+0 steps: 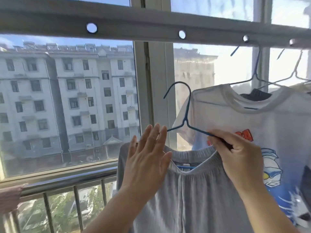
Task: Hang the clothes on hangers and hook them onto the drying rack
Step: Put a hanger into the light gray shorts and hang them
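Note:
Grey trousers with an elastic waistband (190, 187) hang on a blue wire hanger (185, 118), held up in front of the window below the drying rack bar (134, 25). My right hand (235, 153) grips the hanger's right shoulder wire. My left hand (148, 155) is flat with straight fingers against the left side of the waistband, its fingertips near the hanger's left arm. The hanger's hook points up and left, well below the bar's round holes. A white T-shirt with a blue cartoon print (262, 132) hangs from the bar at the right.
Another wire hanger (296, 71) with a garment hangs at the far right of the bar. A metal railing (67, 180) runs below the window. A pinkish cloth (10, 197) lies on the railing at the left edge. The window frame's upright (151, 98) stands behind the hanger.

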Demonstrator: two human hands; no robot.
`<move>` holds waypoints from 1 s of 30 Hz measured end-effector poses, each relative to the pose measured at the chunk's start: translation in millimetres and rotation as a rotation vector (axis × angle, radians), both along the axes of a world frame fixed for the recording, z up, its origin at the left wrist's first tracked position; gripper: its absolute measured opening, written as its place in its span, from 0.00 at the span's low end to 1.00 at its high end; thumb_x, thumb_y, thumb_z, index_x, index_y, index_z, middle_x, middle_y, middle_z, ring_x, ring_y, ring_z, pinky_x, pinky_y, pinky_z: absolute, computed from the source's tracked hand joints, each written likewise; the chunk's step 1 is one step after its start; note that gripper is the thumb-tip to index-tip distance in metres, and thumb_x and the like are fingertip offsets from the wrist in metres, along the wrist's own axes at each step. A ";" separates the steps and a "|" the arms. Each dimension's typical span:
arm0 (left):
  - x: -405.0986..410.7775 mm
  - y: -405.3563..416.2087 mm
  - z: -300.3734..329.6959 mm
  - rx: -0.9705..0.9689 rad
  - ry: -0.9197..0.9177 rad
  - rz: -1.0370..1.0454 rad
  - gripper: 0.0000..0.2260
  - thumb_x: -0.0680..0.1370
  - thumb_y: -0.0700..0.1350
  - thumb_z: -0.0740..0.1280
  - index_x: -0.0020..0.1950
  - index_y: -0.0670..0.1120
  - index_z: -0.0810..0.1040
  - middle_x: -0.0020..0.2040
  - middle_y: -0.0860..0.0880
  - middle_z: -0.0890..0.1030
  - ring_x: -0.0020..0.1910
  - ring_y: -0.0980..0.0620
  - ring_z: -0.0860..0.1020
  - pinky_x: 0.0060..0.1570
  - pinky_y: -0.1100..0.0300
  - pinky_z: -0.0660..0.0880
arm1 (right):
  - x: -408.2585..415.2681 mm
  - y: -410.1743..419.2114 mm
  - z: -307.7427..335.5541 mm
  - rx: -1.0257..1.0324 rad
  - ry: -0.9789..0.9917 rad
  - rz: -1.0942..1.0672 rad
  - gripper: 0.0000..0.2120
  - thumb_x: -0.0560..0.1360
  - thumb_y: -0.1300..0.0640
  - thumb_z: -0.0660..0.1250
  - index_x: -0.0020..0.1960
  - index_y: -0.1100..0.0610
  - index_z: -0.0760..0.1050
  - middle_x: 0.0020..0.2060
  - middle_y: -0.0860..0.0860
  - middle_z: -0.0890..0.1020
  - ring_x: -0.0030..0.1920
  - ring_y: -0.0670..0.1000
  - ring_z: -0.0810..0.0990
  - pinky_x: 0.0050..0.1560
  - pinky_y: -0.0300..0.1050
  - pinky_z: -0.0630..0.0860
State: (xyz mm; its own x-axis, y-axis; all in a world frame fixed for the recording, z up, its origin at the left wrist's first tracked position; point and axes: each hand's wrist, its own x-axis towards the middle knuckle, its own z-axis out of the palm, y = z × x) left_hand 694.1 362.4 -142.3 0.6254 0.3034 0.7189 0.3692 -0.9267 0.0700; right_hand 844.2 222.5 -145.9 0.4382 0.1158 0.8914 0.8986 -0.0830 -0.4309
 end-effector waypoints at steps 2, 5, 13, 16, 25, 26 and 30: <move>7.5 -3.1 16.0 0.010 -0.020 -0.009 0.26 0.74 0.64 0.37 0.67 0.63 0.28 0.71 0.61 0.32 0.69 0.63 0.28 0.69 0.57 0.28 | 2.2 -3.4 15.2 0.053 0.008 0.004 0.12 0.71 0.46 0.66 0.54 0.37 0.75 0.39 0.37 0.83 0.43 0.47 0.82 0.43 0.43 0.76; 18.0 -8.6 47.0 0.008 -0.044 0.010 0.27 0.73 0.65 0.38 0.67 0.65 0.28 0.71 0.61 0.30 0.69 0.60 0.27 0.70 0.54 0.28 | 5.1 -6.5 39.7 0.111 0.052 0.022 0.08 0.71 0.47 0.67 0.49 0.36 0.76 0.40 0.37 0.83 0.46 0.48 0.82 0.46 0.45 0.77; 42.7 -10.0 102.2 0.016 -0.109 -0.024 0.26 0.77 0.62 0.46 0.69 0.65 0.33 0.74 0.57 0.34 0.72 0.54 0.31 0.72 0.50 0.34 | 6.3 -9.6 91.4 0.222 0.113 0.046 0.07 0.74 0.52 0.68 0.50 0.45 0.82 0.41 0.40 0.82 0.45 0.43 0.80 0.44 0.38 0.74; 48.8 -5.8 114.8 0.021 -0.107 -0.019 0.26 0.77 0.62 0.45 0.71 0.63 0.35 0.75 0.55 0.35 0.73 0.54 0.32 0.72 0.51 0.35 | 7.1 -6.9 104.2 0.195 0.118 0.040 0.07 0.75 0.51 0.66 0.51 0.45 0.81 0.41 0.39 0.82 0.45 0.44 0.80 0.44 0.41 0.74; 64.3 5.0 128.6 -0.121 -0.076 -0.042 0.25 0.78 0.61 0.47 0.73 0.63 0.40 0.75 0.54 0.36 0.74 0.52 0.35 0.72 0.46 0.39 | 5.2 3.6 119.2 0.052 0.150 -0.067 0.08 0.76 0.47 0.63 0.53 0.42 0.79 0.44 0.42 0.84 0.46 0.49 0.80 0.46 0.51 0.77; 65.4 7.2 125.2 -0.144 -0.068 -0.038 0.26 0.78 0.61 0.47 0.73 0.62 0.41 0.76 0.54 0.36 0.74 0.52 0.36 0.73 0.45 0.40 | 4.4 5.4 117.2 0.012 0.139 -0.076 0.08 0.76 0.48 0.63 0.53 0.43 0.79 0.44 0.43 0.84 0.47 0.50 0.80 0.47 0.51 0.77; 63.1 15.4 103.9 -0.210 -0.021 -0.026 0.27 0.78 0.61 0.48 0.74 0.60 0.42 0.77 0.53 0.41 0.75 0.52 0.39 0.73 0.45 0.44 | 5.6 17.8 104.1 -0.050 0.026 -0.096 0.07 0.74 0.51 0.67 0.51 0.48 0.80 0.45 0.45 0.84 0.47 0.52 0.81 0.56 0.53 0.73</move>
State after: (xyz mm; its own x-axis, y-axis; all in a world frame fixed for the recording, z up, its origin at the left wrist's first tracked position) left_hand 757.2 377.8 -38.4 0.6204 0.4321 0.6546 0.3416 -0.9001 0.2704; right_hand 849.8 240.4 -41.8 0.4724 0.1162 0.8737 0.8739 -0.1906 -0.4471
